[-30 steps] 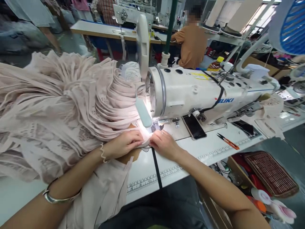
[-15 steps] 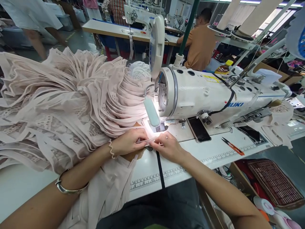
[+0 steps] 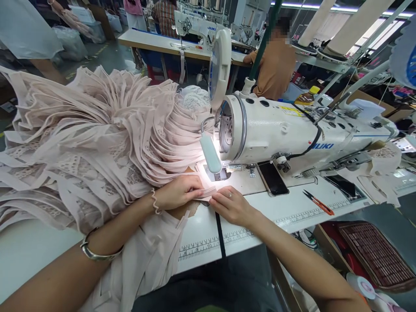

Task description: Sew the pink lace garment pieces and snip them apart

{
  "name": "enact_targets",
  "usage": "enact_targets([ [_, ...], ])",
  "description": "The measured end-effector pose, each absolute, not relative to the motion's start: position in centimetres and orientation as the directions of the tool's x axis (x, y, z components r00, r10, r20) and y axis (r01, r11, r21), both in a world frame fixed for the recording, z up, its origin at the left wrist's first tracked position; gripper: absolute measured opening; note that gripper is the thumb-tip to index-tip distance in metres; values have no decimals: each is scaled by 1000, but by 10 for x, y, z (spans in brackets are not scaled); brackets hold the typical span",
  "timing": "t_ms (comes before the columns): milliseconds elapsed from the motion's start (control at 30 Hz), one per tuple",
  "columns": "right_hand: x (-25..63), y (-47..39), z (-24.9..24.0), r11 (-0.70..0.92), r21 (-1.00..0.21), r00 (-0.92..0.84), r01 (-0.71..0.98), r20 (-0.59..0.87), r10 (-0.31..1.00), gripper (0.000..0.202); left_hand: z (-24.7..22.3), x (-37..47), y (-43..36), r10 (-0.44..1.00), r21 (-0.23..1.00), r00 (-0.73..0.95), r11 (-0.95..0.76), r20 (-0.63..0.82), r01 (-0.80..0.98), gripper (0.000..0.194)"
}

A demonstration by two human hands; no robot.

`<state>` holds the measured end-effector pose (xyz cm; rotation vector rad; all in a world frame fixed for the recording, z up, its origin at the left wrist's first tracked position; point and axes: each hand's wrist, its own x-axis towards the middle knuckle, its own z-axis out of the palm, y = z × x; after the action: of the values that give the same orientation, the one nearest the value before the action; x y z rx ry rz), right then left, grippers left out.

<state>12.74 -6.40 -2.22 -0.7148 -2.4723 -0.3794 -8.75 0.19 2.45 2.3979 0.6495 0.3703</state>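
Note:
Between thumb and fingers, my left hand pinches a pale pink fabric strip in front of the sewing machine's needle area. My right hand is at the strip's right end, its fingers pressed together against the edge; its thumb is mostly hidden. Bright light falls on the cloth beside the needle plate. The white sewing machine stands just beyond my hands, with a pale green lamp hanging at its head. A big heap of pale pink garments with lace parts lies left of my hands.
A phone and orange-handled thread snips lie right of my hands. Along the table's front edge runs a printed ruler, crossed by a black band. Behind the machine, a person in a brown shirt sits at another table.
My right hand has shifted slightly right and its fingers have straightened a little, so the strip's end shows between the hands. The view has shifted slightly. My left hand keeps its pinch.

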Motion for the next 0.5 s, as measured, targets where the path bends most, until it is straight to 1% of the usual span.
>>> enact_targets([
  [67,126,-64,-21,826,124,-740,549,531,412,21,21,-88,1,519,572,844,-736,134,362,21],
  [100,124,-64,-21,820,126,-742,559,517,426,23,19,-88,1,516,509,841,-774,164,375,18],
  [133,123,-65,-20,804,129,-736,581,505,451,26,17,-89,0,516,417,832,-814,202,404,19],
  [167,121,-65,-19,780,136,-724,611,495,480,28,15,-89,-1,516,300,821,-845,245,442,22],
  [233,119,-65,-16,728,161,-698,667,478,534,30,13,-90,-4,491,58,813,-864,314,500,29],
  [267,119,-66,-15,714,172,-694,678,468,547,30,13,-90,-6,466,-28,822,-865,328,501,30],
  [300,120,-66,-15,709,175,-692,683,465,552,29,13,-90,-8,438,-78,836,-870,329,487,27],
  [367,125,-66,-14,709,142,-672,691,489,557,27,12,-86,-12,397,-109,860,-887,320,449,19],
  [500,150,-67,-14,711,5,-596,703,550,585,24,9,-75,-13,447,-192,824,-827,348,529,26],
])
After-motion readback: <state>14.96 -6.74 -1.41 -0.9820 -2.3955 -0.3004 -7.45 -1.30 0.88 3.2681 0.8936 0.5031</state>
